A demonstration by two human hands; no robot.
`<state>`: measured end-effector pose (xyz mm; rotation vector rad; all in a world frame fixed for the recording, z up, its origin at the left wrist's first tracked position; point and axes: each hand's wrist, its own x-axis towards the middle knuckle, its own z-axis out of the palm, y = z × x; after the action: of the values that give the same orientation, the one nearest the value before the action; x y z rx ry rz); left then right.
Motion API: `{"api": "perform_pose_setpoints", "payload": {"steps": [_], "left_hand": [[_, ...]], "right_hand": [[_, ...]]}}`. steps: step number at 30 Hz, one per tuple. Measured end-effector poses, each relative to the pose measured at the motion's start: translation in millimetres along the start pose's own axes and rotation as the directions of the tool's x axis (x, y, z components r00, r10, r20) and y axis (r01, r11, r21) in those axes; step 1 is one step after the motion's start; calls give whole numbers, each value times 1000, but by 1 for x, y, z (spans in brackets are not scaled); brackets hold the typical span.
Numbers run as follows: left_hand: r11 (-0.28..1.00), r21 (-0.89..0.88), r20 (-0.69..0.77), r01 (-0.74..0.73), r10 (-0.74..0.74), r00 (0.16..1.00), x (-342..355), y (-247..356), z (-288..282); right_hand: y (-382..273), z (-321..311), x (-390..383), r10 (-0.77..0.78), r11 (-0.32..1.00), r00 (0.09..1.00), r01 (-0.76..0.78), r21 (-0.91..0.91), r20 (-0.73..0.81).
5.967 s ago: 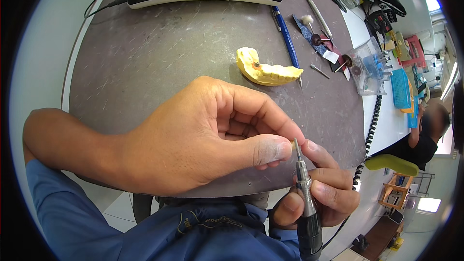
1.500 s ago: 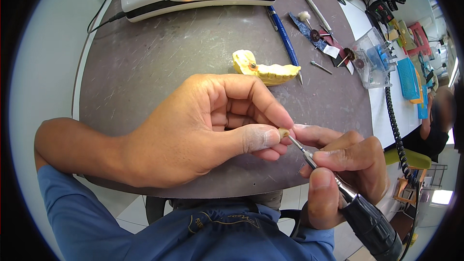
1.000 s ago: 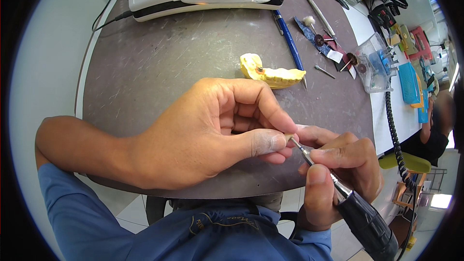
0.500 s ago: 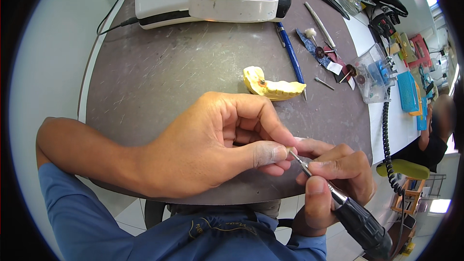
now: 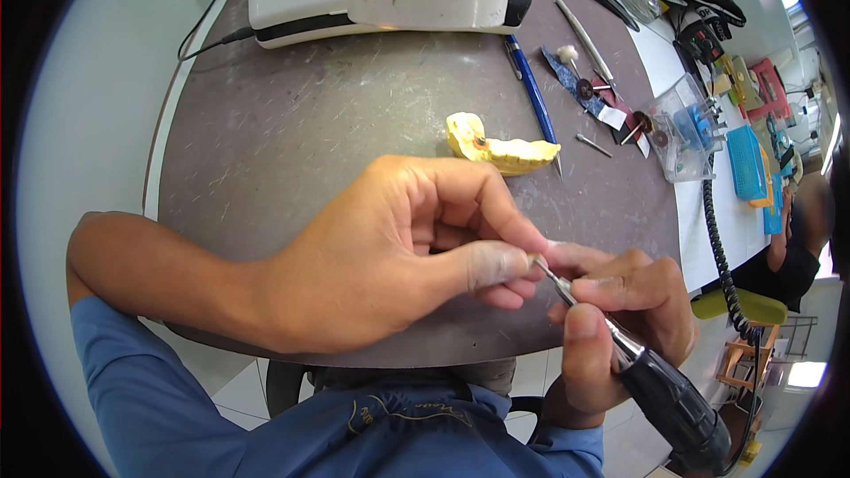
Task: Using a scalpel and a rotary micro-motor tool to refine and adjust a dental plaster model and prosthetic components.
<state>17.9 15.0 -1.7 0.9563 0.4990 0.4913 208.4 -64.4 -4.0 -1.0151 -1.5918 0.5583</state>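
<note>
My left hand (image 5: 416,257) is closed in a pinch, thumb against fingertips. A tiny pale piece seems to sit between them, mostly hidden and too small to name. Dust whitens the thumb. My right hand (image 5: 624,310) grips a rotary handpiece (image 5: 668,398) with a black body and silver nose, held like a pen. Its thin bit points up-left and meets the pinched left fingertips, and the two hands touch there. Beyond them on the bench lies a yellow dental plaster model (image 5: 500,152) with a dark spot near its bend.
A white machine (image 5: 301,0) stands at the back. Right of the model lie a blue pen (image 5: 533,93), a grey pencil-like tool (image 5: 584,40), a loose bur (image 5: 593,145) and polishing bits. A clear box (image 5: 682,137), coiled cable (image 5: 722,257) and blue basket (image 5: 746,164) are farther right, near another person (image 5: 792,248).
Both hands have shifted slightly upward in the picture, with the handpiece's rear end moving a little right. The bit stays at the left fingertips; both grips are unchanged.
</note>
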Motion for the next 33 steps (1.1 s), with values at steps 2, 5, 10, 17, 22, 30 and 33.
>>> {"api": "perform_pose_setpoints", "payload": {"steps": [2, 5, 10, 17, 22, 30, 33], "left_hand": [[1000, -27, -19, 15, -15, 1000, 0, 2, 0], [1000, -22, -22, 7, -8, 1000, -1, 2, 0], [1000, -17, -24, 12, -13, 1000, -2, 2, 1], [1000, 21, -9, -6, 6, 1000, -1, -1, -1], [1000, 6, -16, 1, -1, 1000, -1, 1, -1], [1000, 25, 13, -17, 16, 1000, 0, 0, 1], [999, 36, 10, -2, 2, 1000, -3, 0, 1]], "right_hand": [[-2, 5, -2, -20, 999, 1000, 21, -45, 19], [-8, 17, -9, 172, 984, 954, -155, 86, -244], [2, 5, -8, -10, 991, 993, 26, 133, -114], [-10, 8, 1, 3, 983, 1000, -6, -185, -13], [-15, 12, 3, 65, 979, 995, -77, -190, -72], [-13, 4, -5, 80, 995, 982, -88, -39, -173], [-11, -23, -9, 206, 976, 940, -177, 126, -272]]}}
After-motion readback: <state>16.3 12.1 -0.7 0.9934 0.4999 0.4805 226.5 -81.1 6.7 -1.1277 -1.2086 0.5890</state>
